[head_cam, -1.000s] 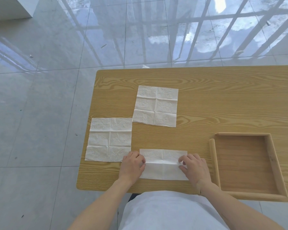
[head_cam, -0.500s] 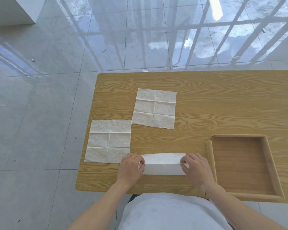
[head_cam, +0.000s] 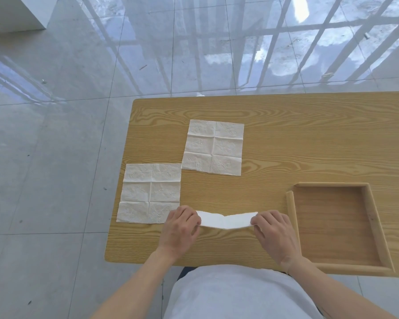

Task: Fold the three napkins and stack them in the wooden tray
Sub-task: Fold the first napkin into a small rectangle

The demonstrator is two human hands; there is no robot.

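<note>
A person in a pale shirt [head_cam: 235, 295] stands at the near edge of a light wooden table [head_cam: 309, 139], both bare forearms reaching forward. The left hand [head_cam: 181, 229] and right hand [head_cam: 273, 233] each pinch one end of a white napkin folded into a narrow strip [head_cam: 226, 220]. The strip stretches between the hands, its middle creased and dipping slightly; whether it touches the table cannot be told. Just right of the right hand sits an empty wooden tray [head_cam: 291, 217], shallow and rectangular. Left of the left hand, an unfolded napkin [head_cam: 150, 195] lies flat, its left edge reaching the table's left edge. Farther back, a second unfolded napkin [head_cam: 213, 149] lies flat, its near-left corner meeting the first one's far-right corner. Beyond the table is glossy grey tiled floor [head_cam: 78, 111] with window reflections.
</note>
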